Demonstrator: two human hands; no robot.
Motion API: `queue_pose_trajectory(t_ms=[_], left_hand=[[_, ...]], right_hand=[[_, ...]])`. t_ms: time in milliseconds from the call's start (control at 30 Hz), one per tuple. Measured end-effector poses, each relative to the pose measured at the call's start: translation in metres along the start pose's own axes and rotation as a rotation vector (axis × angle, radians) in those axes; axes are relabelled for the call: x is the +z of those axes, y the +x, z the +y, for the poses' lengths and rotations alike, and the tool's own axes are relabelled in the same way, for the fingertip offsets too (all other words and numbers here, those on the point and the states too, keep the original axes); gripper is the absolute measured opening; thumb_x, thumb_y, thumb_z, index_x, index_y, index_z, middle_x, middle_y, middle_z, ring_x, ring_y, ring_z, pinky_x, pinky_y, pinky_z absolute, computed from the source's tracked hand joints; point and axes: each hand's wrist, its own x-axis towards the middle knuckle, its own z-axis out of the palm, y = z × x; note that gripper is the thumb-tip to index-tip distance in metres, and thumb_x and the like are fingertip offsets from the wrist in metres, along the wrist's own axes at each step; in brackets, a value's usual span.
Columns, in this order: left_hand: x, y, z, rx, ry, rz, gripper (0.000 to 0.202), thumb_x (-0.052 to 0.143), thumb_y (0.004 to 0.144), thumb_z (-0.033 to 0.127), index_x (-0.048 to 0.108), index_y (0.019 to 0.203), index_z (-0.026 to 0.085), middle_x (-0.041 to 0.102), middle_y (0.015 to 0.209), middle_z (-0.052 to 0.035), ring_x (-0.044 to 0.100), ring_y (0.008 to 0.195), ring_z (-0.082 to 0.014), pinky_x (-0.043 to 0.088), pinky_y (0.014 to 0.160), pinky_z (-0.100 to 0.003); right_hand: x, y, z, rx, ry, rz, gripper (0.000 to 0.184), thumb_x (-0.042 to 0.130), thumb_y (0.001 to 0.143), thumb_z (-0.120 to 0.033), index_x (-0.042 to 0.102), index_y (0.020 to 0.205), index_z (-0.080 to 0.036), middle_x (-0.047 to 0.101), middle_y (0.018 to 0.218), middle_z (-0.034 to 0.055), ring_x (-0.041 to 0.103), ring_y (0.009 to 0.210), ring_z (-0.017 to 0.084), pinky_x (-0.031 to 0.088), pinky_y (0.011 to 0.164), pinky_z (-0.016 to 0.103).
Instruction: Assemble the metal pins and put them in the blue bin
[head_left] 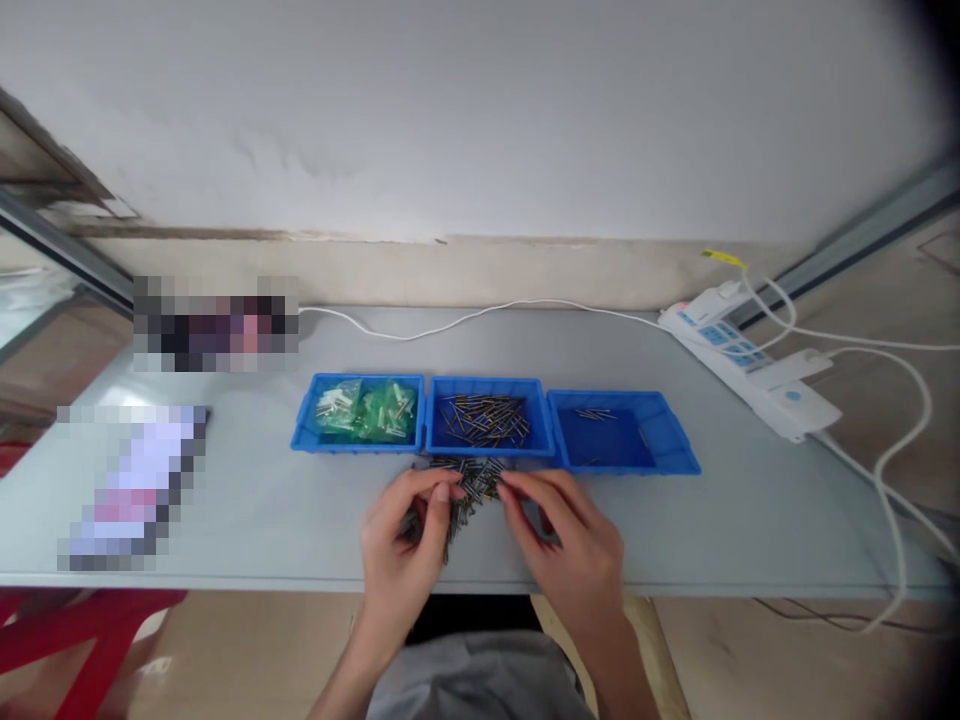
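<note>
A loose pile of thin metal screws (474, 486) lies on the table just in front of the middle blue bin. My left hand (409, 525) is over the pile's left side, thumb and index finger pinched together; anything between their tips is too small to make out. At the pile's right edge, my right hand (566, 530) has its fingertips closed in a pinch, and what they hold is unclear. The middle bin (544, 405) contains many similar screws (487, 420). A few more screws (594, 414) lie in the right bin (675, 450).
The left blue bin (304, 430) holds clear bags (367, 410) of pale pieces on green. A white power strip (742, 360) with cables stands at the right. Two blurred-out items are on the left of the grey table (247, 520). A red stool (97, 640) is below.
</note>
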Motion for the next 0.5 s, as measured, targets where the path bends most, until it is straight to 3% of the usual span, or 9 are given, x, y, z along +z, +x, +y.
queue_pose_trajectory(t_ms=[167,367,500], left_hand=[[0.0,0.0,0.0,-0.008,0.01,-0.018,0.018,0.062,0.109,0.025,0.08,0.108,0.023,0.081,0.084,-0.0014,0.073,0.07,-0.0133,0.058,0.064,-0.023],[0.001,0.003,0.004,-0.016,0.053,-0.049,0.018,0.062,0.108,0.025,0.08,0.106,0.022,0.081,0.081,-0.001,0.075,0.072,-0.0143,0.058,0.065,-0.023],[0.001,0.004,0.006,0.0,0.073,-0.073,0.018,0.062,0.108,0.022,0.08,0.104,0.022,0.08,0.08,-0.0002,0.074,0.071,-0.0135,0.055,0.064,-0.023]], right_hand=[[-0.003,-0.03,0.008,0.031,-0.071,-0.126,0.01,0.064,0.108,-0.025,0.074,0.109,-0.023,0.074,0.093,0.0023,0.075,0.072,0.016,0.058,0.068,0.028],[-0.003,-0.028,0.009,0.057,-0.096,-0.226,0.022,0.052,0.114,-0.028,0.067,0.097,-0.024,0.069,0.087,0.0005,0.072,0.067,0.015,0.053,0.062,0.027],[-0.009,-0.025,0.007,0.082,-0.02,-0.233,0.018,0.051,0.114,-0.028,0.062,0.101,-0.025,0.067,0.087,-0.0004,0.07,0.067,0.014,0.053,0.062,0.025]])
